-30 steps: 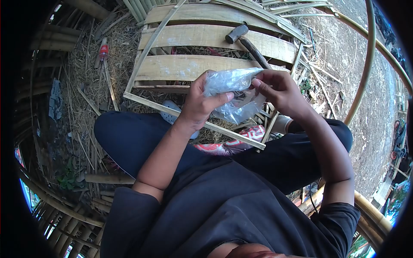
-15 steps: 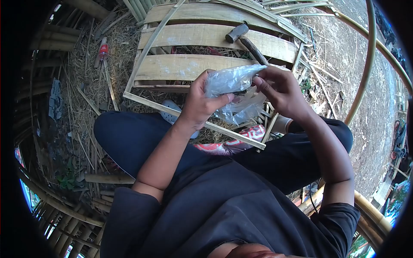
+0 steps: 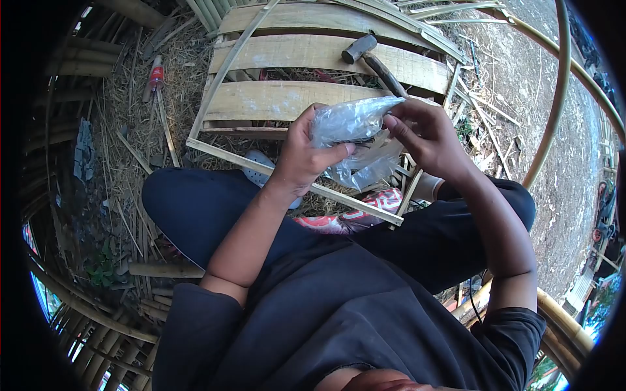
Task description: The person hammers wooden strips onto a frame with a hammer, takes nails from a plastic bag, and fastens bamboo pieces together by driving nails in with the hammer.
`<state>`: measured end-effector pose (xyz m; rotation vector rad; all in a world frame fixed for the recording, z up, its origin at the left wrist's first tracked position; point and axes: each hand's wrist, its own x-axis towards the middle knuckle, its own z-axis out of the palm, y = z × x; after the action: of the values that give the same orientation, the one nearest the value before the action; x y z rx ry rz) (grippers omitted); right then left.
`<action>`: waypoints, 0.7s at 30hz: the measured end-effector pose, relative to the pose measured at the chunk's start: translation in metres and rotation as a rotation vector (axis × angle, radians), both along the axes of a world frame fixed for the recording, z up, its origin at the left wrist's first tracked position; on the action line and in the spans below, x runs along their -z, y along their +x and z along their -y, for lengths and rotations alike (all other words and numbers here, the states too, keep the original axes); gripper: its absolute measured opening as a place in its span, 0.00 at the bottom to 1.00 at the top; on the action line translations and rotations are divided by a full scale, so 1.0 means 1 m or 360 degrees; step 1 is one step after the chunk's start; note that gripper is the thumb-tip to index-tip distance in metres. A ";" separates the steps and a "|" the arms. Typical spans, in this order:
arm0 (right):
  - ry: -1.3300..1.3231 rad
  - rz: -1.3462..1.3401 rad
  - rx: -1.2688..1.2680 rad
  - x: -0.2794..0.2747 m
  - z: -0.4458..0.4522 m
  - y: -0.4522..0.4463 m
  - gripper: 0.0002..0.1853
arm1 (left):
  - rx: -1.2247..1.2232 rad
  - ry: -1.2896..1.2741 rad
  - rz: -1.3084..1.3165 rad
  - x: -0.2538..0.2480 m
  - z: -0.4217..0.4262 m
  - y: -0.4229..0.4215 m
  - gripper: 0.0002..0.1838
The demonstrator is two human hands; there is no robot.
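Observation:
A clear, crinkled plastic bag (image 3: pixel 349 122) is stretched between my two hands, above the near edge of a slatted wooden pallet (image 3: pixel 274 101). My left hand (image 3: pixel 305 153) is closed on the bag's left side, thumb lying across its front. At the bag's right side, my right hand (image 3: pixel 427 138) pinches the plastic between thumb and fingers. Something small and dark shows near the bag's opening, too unclear to name. Just beyond my right hand a hammer (image 3: pixel 373 60) rests on the pallet, its handle end hidden behind the hand and bag.
A thin wooden frame (image 3: pixel 261 168) with slanting strips crosses in front of my folded legs. A red-labelled bottle (image 3: pixel 156 77) lies on straw at the left. Bamboo poles (image 3: pixel 554 104) curve along the right, beside rough concrete ground. A red and white printed packet (image 3: pixel 365 212) lies between my legs.
Both hands stay nearly in place with the bag between them. Small shifts show in the plastic near the opening, and a dark bit is now more visible there.

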<state>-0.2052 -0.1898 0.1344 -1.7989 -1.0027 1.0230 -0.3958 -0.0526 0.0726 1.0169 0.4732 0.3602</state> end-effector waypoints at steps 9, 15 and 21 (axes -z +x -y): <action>-0.0057 0.0072 -0.0012 -0.009 -0.001 -0.002 0.14 | -0.0055 -0.0029 -0.0007 -0.003 0.002 0.001 0.22; 0.0299 0.0593 -0.0229 -0.004 -0.002 0.001 0.10 | -0.0069 0.0006 -0.0022 -0.004 0.003 0.002 0.21; 0.0427 0.0791 -0.0279 0.010 -0.003 -0.004 0.08 | 0.0003 -0.0011 -0.0085 -0.005 0.005 0.002 0.24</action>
<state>-0.2091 -0.1867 0.1243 -1.7953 -1.5421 0.5078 -0.3941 -0.0575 0.0772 1.0223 0.5211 0.3303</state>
